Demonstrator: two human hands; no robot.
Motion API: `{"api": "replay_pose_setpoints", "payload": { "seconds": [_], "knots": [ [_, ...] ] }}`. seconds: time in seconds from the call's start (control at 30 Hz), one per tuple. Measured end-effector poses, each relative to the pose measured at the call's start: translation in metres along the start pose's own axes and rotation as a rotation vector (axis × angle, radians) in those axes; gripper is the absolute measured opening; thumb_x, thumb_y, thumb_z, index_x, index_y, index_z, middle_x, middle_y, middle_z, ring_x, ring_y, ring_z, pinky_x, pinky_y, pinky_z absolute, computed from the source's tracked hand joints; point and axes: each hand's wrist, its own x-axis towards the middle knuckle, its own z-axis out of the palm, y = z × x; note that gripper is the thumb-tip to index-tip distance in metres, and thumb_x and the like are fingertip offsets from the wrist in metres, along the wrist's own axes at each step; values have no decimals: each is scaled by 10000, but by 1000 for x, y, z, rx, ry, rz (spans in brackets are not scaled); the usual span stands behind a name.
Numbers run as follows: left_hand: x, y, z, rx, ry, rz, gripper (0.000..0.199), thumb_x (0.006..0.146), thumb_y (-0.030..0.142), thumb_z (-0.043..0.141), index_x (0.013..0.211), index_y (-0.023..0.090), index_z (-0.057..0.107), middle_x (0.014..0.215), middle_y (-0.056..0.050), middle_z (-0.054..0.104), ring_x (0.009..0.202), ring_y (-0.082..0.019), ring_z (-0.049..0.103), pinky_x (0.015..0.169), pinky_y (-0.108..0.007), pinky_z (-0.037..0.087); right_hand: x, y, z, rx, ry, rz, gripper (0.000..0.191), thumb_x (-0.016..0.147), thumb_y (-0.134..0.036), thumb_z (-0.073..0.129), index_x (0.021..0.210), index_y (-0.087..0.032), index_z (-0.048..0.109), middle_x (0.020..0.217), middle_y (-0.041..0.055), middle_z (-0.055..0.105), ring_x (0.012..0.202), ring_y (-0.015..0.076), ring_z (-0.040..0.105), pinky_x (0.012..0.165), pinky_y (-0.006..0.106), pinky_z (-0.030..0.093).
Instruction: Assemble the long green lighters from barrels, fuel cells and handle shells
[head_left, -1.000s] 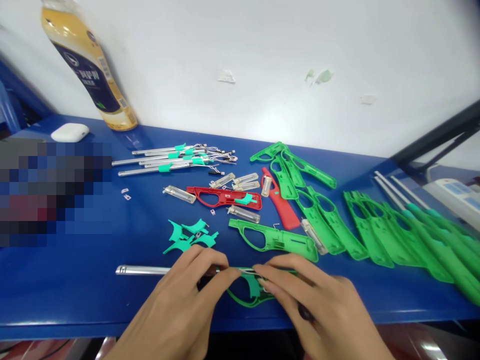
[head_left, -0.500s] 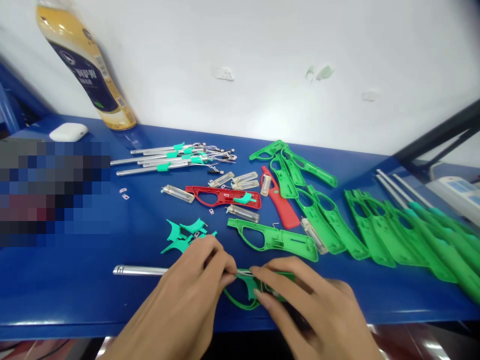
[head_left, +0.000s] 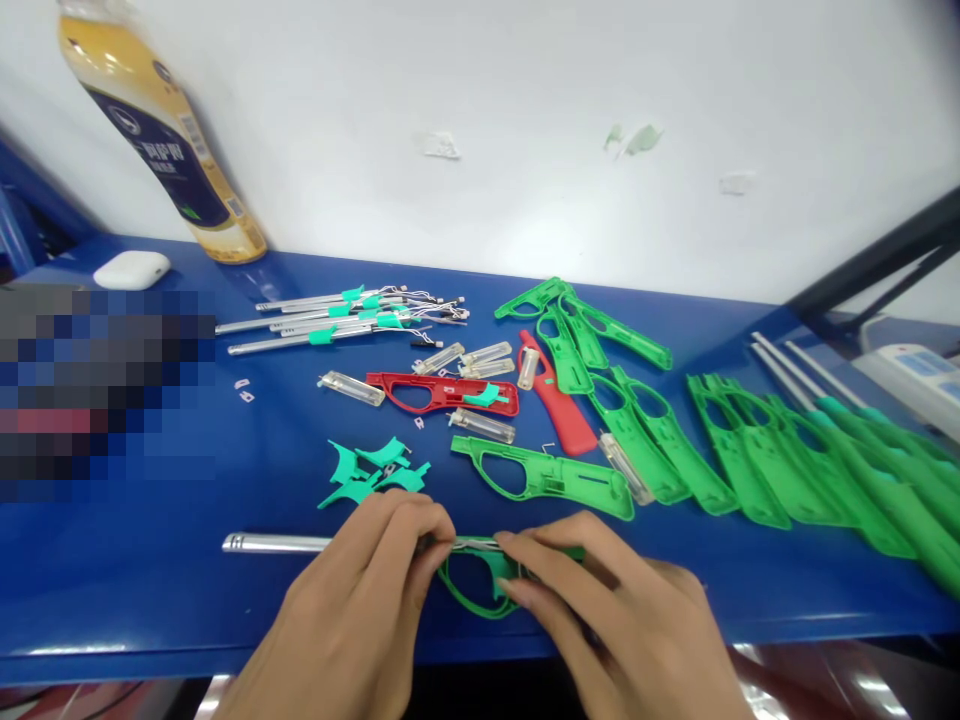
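Near the table's front edge lies a green lighter casing half (head_left: 469, 598), its ring-shaped guard facing me. A silver metal tube (head_left: 277, 543) sticks out of it to the left. My left hand (head_left: 367, 590) is closed, thumb and fingers pinching the tube where it meets the casing. My right hand (head_left: 607, 600) grips the handle part of the casing, its fingertips on thin white wires (head_left: 480, 543) along the top. A teal trigger (head_left: 499, 572) sits inside the guard. The right hand covers most of the handle.
Beyond my hands lie teal triggers (head_left: 345, 492), another green casing half (head_left: 555, 478), a red casing half (head_left: 409, 397) and clear fuel tanks (head_left: 484, 426). Wired metal tubes (head_left: 285, 347) lie at the back left. Green lighters (head_left: 877, 460) line the right; a yellow bottle (head_left: 165, 150) stands back left.
My left hand has shifted slightly left along the tube, showing more of the casing's top edge and guard. The right hand stays almost in place. The whole view has moved slightly.
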Motion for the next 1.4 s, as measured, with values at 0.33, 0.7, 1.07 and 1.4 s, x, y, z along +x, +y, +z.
{"api": "replay_pose_setpoints", "payload": {
  "seconds": [0.33, 0.7, 1.07, 1.4],
  "knots": [
    [-1, 9, 6, 48, 43, -24, 125, 1021, 129, 451, 1082, 215, 518, 1008, -33, 583, 924, -159, 619, 830, -292, 515, -3, -2, 4, 5, 60, 43, 213, 1052, -296, 572, 1179, -322, 741, 1085, -36, 775, 739, 88, 769, 604, 169, 588],
    [0, 8, 5, -35, 50, -56, 132, 1045, 121, 444, 1046, 231, 516, 1010, -19, 584, 930, -118, 620, 820, -211, 497, -5, -1, 5, 2, 81, 57, 199, 1057, -327, 576, 1147, -330, 754, 1069, -57, 781, 724, 76, 765, 623, 164, 595],
    [-5, 5, 8, -62, 43, -59, 160, 1055, 133, 458, 1112, 253, 547, 1062, -7, 646, 985, -115, 663, 917, -211, 527, -8, -3, 5, -67, 119, 9, 210, 1051, -314, 589, 1121, -311, 786, 1057, -40, 807, 719, 87, 774, 590, 165, 573],
    [-10, -2, 13, 23, 23, 2, 247, 1050, 107, 492, 1218, 250, 602, 1157, -29, 614, 1075, -111, 656, 1028, -209, 515, -8, -5, 8, -45, 160, 47, 199, 1046, -317, 604, 1040, -319, 803, 1030, -64, 815, 712, 88, 780, 626, 163, 594]
  ]
}}
